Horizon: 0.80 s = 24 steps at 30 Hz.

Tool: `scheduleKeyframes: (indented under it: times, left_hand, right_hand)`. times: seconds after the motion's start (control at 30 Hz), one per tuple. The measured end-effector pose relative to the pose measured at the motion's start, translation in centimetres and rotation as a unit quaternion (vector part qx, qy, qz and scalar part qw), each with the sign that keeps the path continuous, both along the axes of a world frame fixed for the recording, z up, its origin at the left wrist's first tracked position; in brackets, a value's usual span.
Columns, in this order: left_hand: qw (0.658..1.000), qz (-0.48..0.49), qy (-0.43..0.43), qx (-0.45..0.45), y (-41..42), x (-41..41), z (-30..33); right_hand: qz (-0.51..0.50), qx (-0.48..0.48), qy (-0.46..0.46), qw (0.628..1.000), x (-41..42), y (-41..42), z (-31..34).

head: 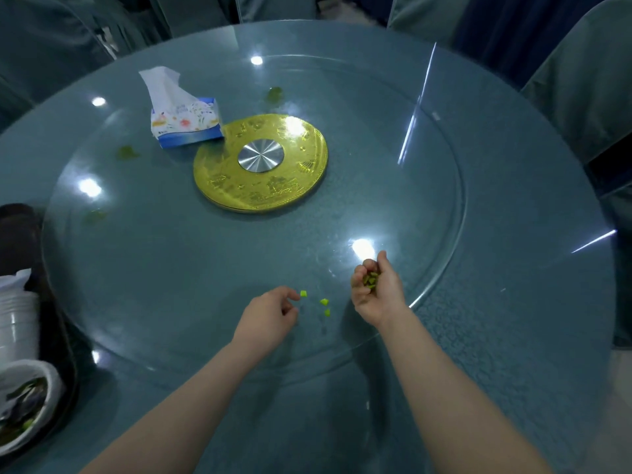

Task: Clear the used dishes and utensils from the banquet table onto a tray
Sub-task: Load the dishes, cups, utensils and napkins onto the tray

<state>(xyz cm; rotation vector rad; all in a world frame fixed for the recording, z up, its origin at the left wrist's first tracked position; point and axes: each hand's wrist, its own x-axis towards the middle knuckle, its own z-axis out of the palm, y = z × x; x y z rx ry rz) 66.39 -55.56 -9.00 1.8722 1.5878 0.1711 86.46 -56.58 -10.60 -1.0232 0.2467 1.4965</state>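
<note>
Over the glass turntable, both my forearms reach far. My right hand, palm up, cups green scraps; my left hand, fingers loosely curled, reaches toward three green bits scattered between them.

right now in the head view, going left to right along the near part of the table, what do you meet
stacked white cups → left hand → loose green bits on the glass → right hand cupping more green bits
</note>
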Motion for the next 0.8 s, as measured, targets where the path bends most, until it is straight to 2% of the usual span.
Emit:
scheduleKeyframes:
  times: [0.07,0.13,0.17,0.23,0.27,0.3,0.4,0.47,0.53,0.6,0.63,0.67,0.7,0.73,0.8]
  left_hand:
    - [0.999,-0.023,0.031,0.012,0.5,1.2,-0.3]
    - [0.995,-0.049,0.090,0.010,0.9,2.3,-0.5]
    - [0.991,-0.059,0.123,0.006,1.2,2.8,-0.6]
    - [0.979,-0.078,0.186,0.011,1.7,3.5,-0.8]
    - [0.973,-0.092,0.211,0.017,2.0,3.7,-0.9]
    - [0.967,-0.110,0.229,0.020,2.3,3.8,-0.9]
    - [0.960,-0.156,0.234,0.011,3.0,3.4,-0.8]
    - [0.958,-0.174,0.228,-0.003,3.4,3.0,-0.6]
    - [0.972,-0.149,0.182,-0.015,3.5,2.5,-0.2]
    - [0.998,-0.025,0.025,-0.061,2.9,1.9,0.0]
    - [0.990,0.057,-0.074,-0.106,2.4,1.8,0.1]
    - [0.967,0.131,-0.157,-0.150,1.9,1.5,0.3]
    - [0.944,0.184,-0.205,-0.181,1.3,1.2,0.4]
    - [0.933,0.210,-0.217,-0.198,0.8,0.8,0.3]
    - [0.949,0.190,-0.165,-0.188,-0.1,0.3,0.1]
  right_hand:
    - [0.019,-0.013,-0.074,0.997,0.4,0.2,-0.3]
    - [0.083,-0.034,-0.226,0.970,0.8,0.3,-0.6]
    - [0.135,-0.040,-0.327,0.934,0.9,0.3,-0.7]
    - [0.233,-0.047,-0.518,0.822,1.1,0.2,-1.3]
    - [0.260,-0.046,-0.576,0.773,1.0,0.0,-1.5]
    - [0.270,-0.043,-0.608,0.746,1.0,-0.1,-1.5]
    - [0.274,-0.032,-0.648,0.710,0.7,-0.3,-1.4]
    - [0.306,-0.029,-0.686,0.660,0.1,-0.5,-1.0]
    - [0.377,-0.042,-0.733,0.565,-0.8,-0.9,-0.7]
    - [0.436,-0.056,-0.772,0.458,-2.1,-1.2,-0.7]
    - [0.453,-0.056,-0.784,0.421,-2.7,-1.2,-0.8]
    - [0.460,-0.054,-0.792,0.396,-3.2,-1.2,-0.9]
    - [0.464,-0.053,-0.798,0.379,-3.6,-1.1,-0.9]
    - [0.468,-0.054,-0.801,0.369,-3.9,-1.1,-0.8]
    - [0.480,-0.052,-0.801,0.354,-4.2,-0.9,-0.8]
